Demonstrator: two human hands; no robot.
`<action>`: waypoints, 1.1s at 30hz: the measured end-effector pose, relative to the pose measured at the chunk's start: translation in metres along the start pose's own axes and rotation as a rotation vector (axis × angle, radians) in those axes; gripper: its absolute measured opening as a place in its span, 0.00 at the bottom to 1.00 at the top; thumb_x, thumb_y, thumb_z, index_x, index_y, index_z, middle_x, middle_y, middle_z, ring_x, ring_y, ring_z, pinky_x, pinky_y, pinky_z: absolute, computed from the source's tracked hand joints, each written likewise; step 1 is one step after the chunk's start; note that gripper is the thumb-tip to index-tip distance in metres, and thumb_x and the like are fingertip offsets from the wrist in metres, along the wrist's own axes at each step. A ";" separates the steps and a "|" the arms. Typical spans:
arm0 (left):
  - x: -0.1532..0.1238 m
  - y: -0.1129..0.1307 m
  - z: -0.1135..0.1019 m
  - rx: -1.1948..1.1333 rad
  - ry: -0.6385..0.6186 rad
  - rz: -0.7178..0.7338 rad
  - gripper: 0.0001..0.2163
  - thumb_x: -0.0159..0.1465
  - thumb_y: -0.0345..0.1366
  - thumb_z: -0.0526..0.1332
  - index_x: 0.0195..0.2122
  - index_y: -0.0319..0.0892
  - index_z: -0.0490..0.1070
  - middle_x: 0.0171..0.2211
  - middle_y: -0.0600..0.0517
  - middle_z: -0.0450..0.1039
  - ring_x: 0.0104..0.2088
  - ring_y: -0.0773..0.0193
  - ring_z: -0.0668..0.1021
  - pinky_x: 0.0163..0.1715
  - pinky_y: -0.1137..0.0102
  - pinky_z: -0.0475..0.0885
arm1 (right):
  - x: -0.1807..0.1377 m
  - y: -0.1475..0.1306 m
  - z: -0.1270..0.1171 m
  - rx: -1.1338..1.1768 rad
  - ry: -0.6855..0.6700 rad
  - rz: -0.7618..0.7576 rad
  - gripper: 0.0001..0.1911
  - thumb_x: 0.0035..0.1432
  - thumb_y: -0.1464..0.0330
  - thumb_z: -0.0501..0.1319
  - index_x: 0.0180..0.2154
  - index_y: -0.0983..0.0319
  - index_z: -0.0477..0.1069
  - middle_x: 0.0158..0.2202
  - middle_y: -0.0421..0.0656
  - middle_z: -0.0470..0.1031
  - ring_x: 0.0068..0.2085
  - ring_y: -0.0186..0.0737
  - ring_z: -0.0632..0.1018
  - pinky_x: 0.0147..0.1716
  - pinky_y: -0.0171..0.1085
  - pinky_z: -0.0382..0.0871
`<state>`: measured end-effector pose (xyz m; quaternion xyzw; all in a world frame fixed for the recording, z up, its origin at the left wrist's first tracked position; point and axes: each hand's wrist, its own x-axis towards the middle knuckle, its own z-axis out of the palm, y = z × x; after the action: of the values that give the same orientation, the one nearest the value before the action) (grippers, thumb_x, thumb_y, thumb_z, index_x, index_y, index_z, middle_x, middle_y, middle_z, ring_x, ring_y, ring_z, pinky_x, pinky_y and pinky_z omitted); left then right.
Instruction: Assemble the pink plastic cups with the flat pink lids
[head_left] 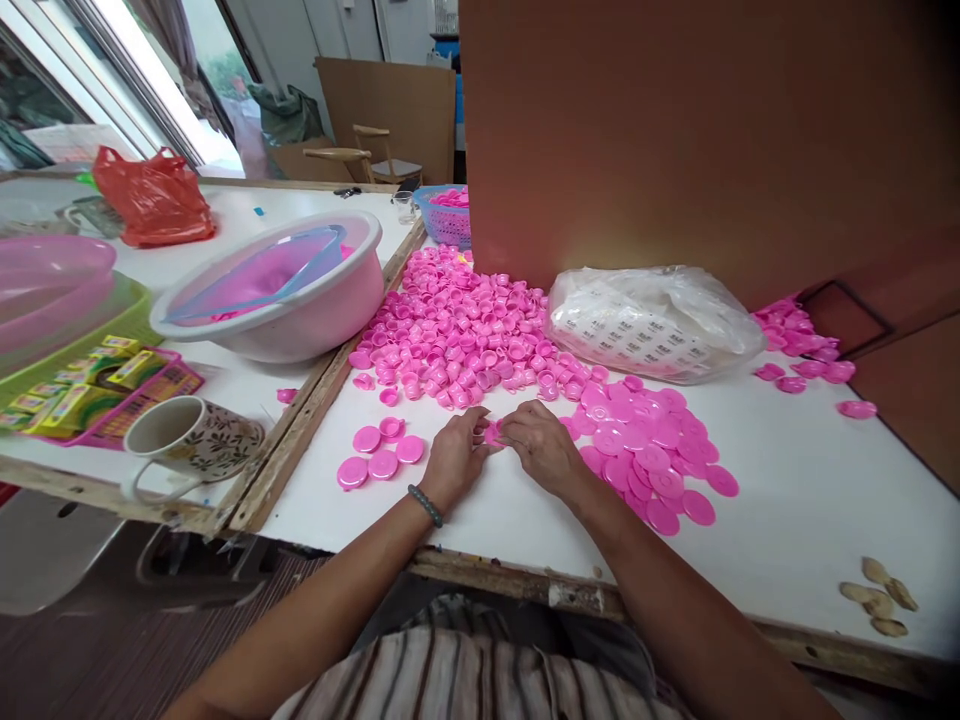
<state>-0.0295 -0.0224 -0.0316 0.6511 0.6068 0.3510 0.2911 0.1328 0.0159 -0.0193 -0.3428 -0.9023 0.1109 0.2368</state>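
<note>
My left hand (457, 455) and my right hand (541, 445) meet at the front of the white table, fingers closed around a small pink plastic piece (493, 434). Most of that piece is hidden by the fingers. Just beyond them spreads a heap of small pink plastic cups (465, 330). Flat pink discs (652, 445) lie in an overlapping pile beside my right hand. To the left of my left hand, several round pink pieces (383, 464) lie in a small group.
A clear plastic bag (656, 325) lies against a big brown board (697, 130). At left stand a pink-white basin (330, 310), a patterned mug (199, 440) and a pink basket (161, 400) of small boxes. Peanuts (877, 602) lie at the right front, near the wooden table edge.
</note>
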 end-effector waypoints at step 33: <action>0.011 0.006 -0.024 -0.299 -0.145 -0.364 0.15 0.47 0.44 0.66 0.27 0.39 0.67 0.15 0.56 0.67 0.16 0.70 0.68 0.17 0.75 0.61 | -0.005 -0.006 -0.006 0.500 -0.065 0.273 0.11 0.56 0.63 0.57 0.39 0.58 0.74 0.37 0.42 0.73 0.38 0.37 0.73 0.37 0.36 0.66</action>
<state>-0.0452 -0.0132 -0.0120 0.5042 0.6330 0.3310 0.4853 0.1356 0.0083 -0.0132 -0.3885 -0.7995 0.3717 0.2676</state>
